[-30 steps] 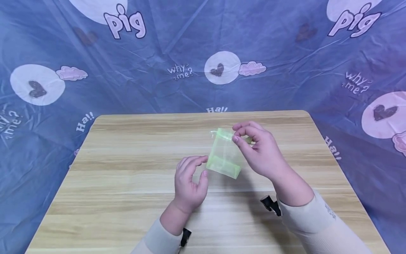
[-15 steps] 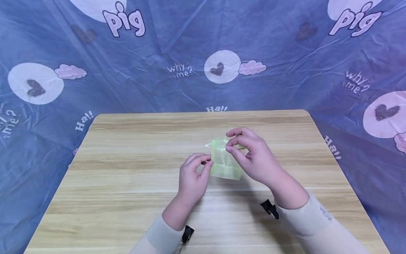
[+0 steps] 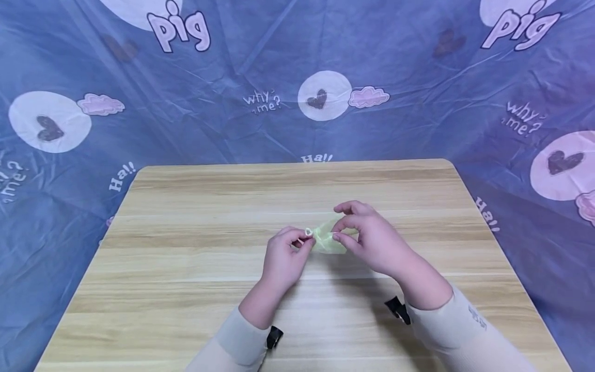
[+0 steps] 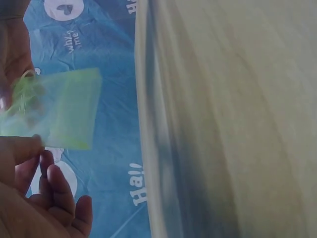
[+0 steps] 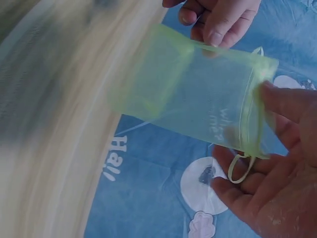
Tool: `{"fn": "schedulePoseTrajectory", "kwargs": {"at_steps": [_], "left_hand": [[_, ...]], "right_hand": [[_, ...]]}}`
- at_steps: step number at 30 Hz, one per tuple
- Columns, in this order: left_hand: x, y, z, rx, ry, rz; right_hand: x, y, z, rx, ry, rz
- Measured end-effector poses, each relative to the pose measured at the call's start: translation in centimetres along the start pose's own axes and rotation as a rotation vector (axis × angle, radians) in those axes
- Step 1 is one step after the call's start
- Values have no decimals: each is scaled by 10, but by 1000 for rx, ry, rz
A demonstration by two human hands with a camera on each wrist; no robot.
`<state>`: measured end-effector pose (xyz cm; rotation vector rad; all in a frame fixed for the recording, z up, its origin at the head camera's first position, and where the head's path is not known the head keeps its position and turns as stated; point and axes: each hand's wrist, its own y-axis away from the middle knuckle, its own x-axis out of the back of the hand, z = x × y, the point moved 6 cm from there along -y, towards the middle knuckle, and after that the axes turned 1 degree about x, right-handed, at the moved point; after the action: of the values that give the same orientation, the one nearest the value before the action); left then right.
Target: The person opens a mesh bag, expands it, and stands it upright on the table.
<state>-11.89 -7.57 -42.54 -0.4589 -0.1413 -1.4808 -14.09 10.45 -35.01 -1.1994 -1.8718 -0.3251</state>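
Observation:
A small pale-green sheer drawstring pouch (image 3: 325, 240) is held in the air above the table between both hands. My left hand (image 3: 284, 256) pinches one side edge of it between thumb and finger, and the same pinch shows in the left wrist view. My right hand (image 3: 372, 240) grips the pouch's gathered mouth with thumb and fingers. In the right wrist view, the pouch (image 5: 198, 89) spreads flat and see-through, and a thin cord loop (image 5: 241, 169) hangs by the right fingers. A small pale loop (image 3: 309, 232) stands out by the left fingertips in the head view.
A wood-grain table (image 3: 186, 217) lies under the hands. Behind and around it hangs a blue printed cloth (image 3: 223, 119). Black wrist-camera mounts (image 3: 274, 337) sit at both pale sleeve cuffs.
My left hand, at first beside the pouch with fingers apart, has closed on its edge. The right hand has lowered with the pouch, which has turned and now looks foreshortened.

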Motion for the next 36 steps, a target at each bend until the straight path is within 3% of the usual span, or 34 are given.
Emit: {"fn": "schedulePoseTrajectory", "kwargs": {"at_steps": [4,11,20,31,36], "left_hand": [[-4,1,-7,60,-64,-48],[-7,2,-14,96,-152,-80],[-13,4,-20,177,-276,-225],[-14,6,-12,89,-331,-261],[-15,7,-14,112,-343,-318]], "right_hand": [[-7,3,6,-37,43,-74],[-15,6,14,-32,68,-90],[-24,11,21,-33,64,-115],[-23,20,16,6,88,-93],[-26,27,16,19,94,-105]]}}
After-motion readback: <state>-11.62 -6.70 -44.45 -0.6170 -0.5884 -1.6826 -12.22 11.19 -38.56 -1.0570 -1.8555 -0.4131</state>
